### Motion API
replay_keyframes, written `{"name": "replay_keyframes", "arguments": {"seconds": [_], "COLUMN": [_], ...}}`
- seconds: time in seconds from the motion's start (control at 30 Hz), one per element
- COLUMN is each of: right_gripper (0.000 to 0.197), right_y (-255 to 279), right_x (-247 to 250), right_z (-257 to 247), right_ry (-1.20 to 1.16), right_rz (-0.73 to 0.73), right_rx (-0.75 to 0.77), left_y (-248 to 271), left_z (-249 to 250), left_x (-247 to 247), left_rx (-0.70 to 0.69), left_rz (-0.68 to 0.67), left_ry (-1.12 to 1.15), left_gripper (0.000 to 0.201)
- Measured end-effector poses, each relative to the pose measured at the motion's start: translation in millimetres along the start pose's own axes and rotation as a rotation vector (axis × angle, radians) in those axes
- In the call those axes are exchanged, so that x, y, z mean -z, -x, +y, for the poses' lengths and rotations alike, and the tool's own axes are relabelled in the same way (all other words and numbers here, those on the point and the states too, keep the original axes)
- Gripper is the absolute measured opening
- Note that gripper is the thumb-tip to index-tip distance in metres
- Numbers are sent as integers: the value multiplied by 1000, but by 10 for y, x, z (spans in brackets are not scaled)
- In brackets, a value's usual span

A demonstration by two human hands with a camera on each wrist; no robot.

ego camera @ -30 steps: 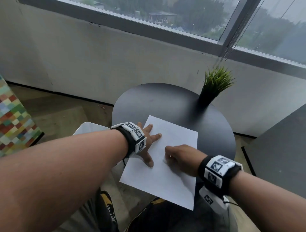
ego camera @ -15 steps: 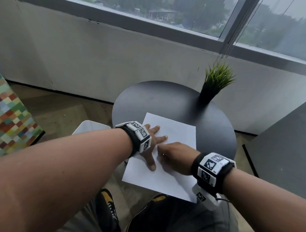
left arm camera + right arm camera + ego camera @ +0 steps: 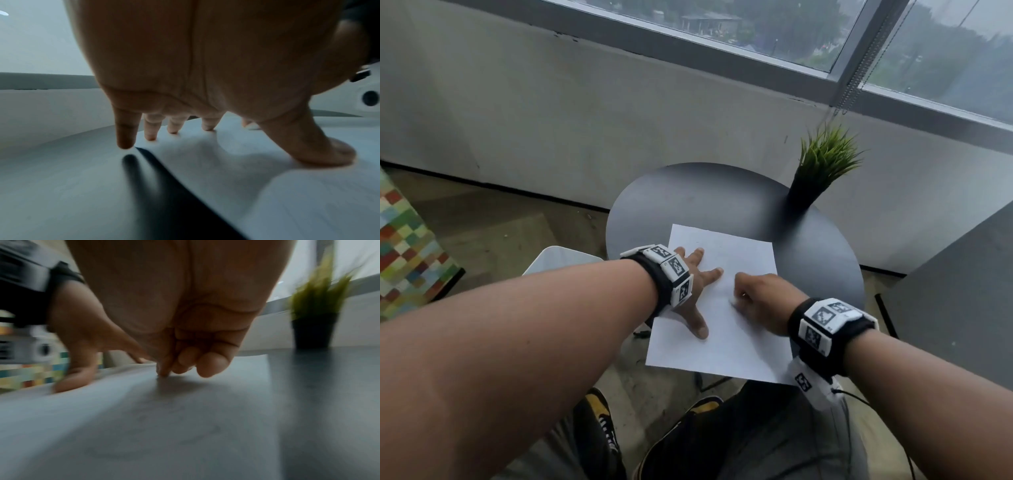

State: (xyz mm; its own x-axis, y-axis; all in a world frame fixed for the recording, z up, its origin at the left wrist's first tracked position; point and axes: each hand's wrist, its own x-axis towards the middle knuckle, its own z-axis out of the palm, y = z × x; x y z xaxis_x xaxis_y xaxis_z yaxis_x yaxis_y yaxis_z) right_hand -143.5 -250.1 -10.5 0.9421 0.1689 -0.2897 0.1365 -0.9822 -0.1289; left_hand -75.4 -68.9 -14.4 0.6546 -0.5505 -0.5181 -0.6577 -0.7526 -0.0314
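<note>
White rectangular paper sheet (image 3: 736,260) held flat on the round black worktop (image 3: 688,198).
The sheet is pressed down near its left edge by the left hand (image 3: 698,286), fingers spread and straight; its middle is touched by the fingertips of the clenched right hand (image 3: 763,301), nothing being grasped.

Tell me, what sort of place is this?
Probably a casual office or lounge corner, high up: a small round black table holding a white sheet of paper and a potted green grass plant, below a wide window overlooking rooftops and trees.
</note>
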Motion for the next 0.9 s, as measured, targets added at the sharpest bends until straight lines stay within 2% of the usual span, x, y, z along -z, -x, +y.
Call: {"name": "replay_keyframes", "arguments": {"seconds": [0.1, 0.2, 0.27, 0.37, 0.43, 0.47, 0.57, 0.6, 0.67, 0.73, 0.77, 0.8, 0.9], "right_gripper": [16, 18, 14, 20, 15, 12, 13, 13, 10, 12, 12, 12, 13], "right_y": [-94, -139, -125, -38, -5, -39, -134, -132, -65, 43, 63, 36, -103], "right_x": [25, 2, -53, -171, -155, -114, 6, 6, -31, -109, -109, -84, 48], "right_z": [169, 110, -84, -485, -549, -472, -149, -141, -321, -510, -497, -403, 39], "right_ry": [-105, -69, -51, -81, -27, 3, 44, 41, 5, -18, -14, -7, -8], "right_rz": [38, 81, 98, 49, -9, -21, 39, 56, 20, -76, -106, -105, -8], "right_rx": [-185, -255, -201, 84, 227, 209, -18, -40, 69, 222, 240, 213, -55], "left_y": [59, 112, 123, 97, 81, 74, 55, 52, 42, 46, 47, 45, 28], "left_z": [-31, -108, -137, -134, -137, -142, -139, -139, -145, -156, -155, -149, -99], "left_x": [-78, -147, -184, -200, -198, -200, -208, -209, -214, -221, -221, -223, -222], "left_rx": [-28, -54, -63, -70, -76, -78, -73, -73, -81, -81, -79, -75, -56], "left_rz": [47, 23, 22, 50, 52, 51, 51, 53, 59, 58, 57, 55, 57], "left_ry": [38, 43, 41, 38, 29, 30, 31, 31, 41, 35, 31, 31, 53], "left_gripper": [123, 128, 129, 131, 131, 131, 130, 130, 129, 129, 129, 128, 125]}}
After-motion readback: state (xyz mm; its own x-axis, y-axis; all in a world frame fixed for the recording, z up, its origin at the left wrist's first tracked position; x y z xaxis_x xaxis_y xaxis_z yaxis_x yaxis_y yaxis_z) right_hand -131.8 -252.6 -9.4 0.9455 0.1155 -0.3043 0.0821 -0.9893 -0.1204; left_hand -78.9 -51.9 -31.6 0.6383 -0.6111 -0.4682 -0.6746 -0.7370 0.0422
